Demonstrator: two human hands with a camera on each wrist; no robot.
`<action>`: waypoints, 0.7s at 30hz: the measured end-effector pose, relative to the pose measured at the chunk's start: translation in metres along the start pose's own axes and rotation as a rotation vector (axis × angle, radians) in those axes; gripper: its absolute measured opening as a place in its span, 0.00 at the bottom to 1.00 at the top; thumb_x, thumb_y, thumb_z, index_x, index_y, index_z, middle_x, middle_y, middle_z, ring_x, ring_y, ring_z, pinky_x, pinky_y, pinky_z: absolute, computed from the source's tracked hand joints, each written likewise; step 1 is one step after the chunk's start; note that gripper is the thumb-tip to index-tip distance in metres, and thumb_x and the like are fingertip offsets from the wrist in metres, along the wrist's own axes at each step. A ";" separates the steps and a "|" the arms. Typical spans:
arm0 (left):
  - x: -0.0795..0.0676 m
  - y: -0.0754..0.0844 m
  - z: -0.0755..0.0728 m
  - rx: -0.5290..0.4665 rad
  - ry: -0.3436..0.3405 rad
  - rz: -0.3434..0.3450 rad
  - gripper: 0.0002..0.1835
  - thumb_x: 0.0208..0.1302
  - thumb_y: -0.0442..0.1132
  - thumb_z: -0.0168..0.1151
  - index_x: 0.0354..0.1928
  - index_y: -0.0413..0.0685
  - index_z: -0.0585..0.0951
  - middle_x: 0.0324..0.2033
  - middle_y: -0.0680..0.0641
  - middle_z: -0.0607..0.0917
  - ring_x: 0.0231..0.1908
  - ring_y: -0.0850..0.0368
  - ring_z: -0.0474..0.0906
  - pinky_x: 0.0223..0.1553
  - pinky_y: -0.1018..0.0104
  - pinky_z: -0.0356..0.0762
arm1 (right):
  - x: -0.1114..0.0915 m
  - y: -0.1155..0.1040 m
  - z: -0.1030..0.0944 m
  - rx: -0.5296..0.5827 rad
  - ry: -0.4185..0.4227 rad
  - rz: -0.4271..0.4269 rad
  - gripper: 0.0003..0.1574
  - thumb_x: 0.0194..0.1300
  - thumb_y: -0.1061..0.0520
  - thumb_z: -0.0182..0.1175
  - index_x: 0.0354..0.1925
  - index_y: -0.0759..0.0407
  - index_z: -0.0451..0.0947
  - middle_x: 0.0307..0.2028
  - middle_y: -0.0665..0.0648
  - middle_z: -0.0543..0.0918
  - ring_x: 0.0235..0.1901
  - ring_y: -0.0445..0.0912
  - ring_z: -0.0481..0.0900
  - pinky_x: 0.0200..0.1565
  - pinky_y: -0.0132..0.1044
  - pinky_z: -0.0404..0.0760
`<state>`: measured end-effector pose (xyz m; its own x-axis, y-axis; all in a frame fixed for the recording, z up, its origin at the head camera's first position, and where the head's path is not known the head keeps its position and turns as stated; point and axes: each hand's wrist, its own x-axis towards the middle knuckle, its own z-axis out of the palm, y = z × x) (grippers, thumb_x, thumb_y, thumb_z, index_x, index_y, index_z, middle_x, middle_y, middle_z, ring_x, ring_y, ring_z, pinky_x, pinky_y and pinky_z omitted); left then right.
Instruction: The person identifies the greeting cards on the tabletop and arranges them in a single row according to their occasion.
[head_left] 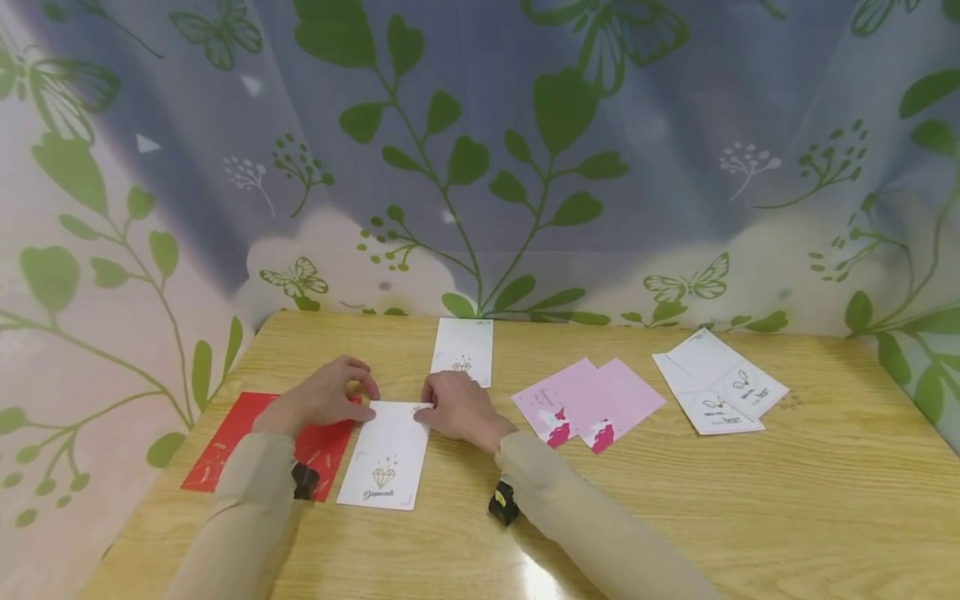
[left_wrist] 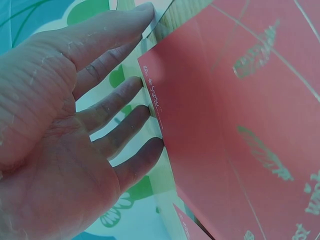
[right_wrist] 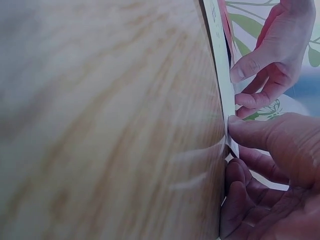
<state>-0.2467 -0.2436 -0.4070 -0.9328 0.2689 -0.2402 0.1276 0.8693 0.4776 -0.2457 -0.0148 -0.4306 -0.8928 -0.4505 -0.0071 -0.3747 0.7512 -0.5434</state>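
Observation:
A white card (head_left: 384,450) with a gold diamond and the word "Diamonds" lies on the left part of the table. At its far left corner my left hand (head_left: 321,398) pinches it with thumb and index finger; the other fingers are spread, as the left wrist view shows. My right hand (head_left: 463,410) pinches the far right corner, its thumb on top and a fingertip beneath in the right wrist view, where the card's edge (right_wrist: 224,95) looks slightly raised. Red cards (head_left: 251,437) with pale feather prints lie under my left forearm, left of the white card.
Another white diamond card (head_left: 463,346) lies behind my right hand. Two overlapping pink cards (head_left: 618,392) are right of centre. Farther right, white cards (head_left: 701,371) with "heart" lettering overlap. A leaf-patterned curtain (head_left: 480,167) hangs along the wooden table's (head_left: 825,500) back edge.

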 end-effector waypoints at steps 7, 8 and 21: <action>0.001 0.001 0.000 -0.012 -0.005 -0.007 0.08 0.60 0.41 0.74 0.41 0.54 0.85 0.69 0.35 0.69 0.70 0.32 0.61 0.67 0.34 0.68 | -0.001 0.002 -0.002 0.001 -0.004 -0.007 0.12 0.64 0.51 0.71 0.39 0.56 0.81 0.34 0.51 0.85 0.32 0.42 0.76 0.35 0.32 0.74; 0.001 0.001 0.000 -0.013 -0.006 -0.006 0.09 0.60 0.41 0.74 0.41 0.53 0.85 0.69 0.34 0.68 0.70 0.32 0.61 0.67 0.34 0.68 | -0.001 0.002 -0.002 0.004 -0.005 -0.008 0.12 0.63 0.51 0.71 0.39 0.56 0.81 0.35 0.51 0.85 0.33 0.42 0.76 0.36 0.33 0.75; 0.000 0.007 0.002 0.035 0.019 -0.001 0.07 0.63 0.39 0.71 0.42 0.51 0.85 0.64 0.34 0.73 0.64 0.35 0.67 0.66 0.37 0.71 | -0.012 0.019 -0.019 0.099 0.018 -0.034 0.13 0.65 0.53 0.68 0.44 0.58 0.81 0.30 0.52 0.79 0.31 0.43 0.73 0.37 0.35 0.73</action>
<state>-0.2450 -0.2368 -0.4056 -0.9392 0.2600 -0.2242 0.1378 0.8837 0.4473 -0.2472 0.0145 -0.4249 -0.8847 -0.4654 0.0275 -0.3791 0.6838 -0.6235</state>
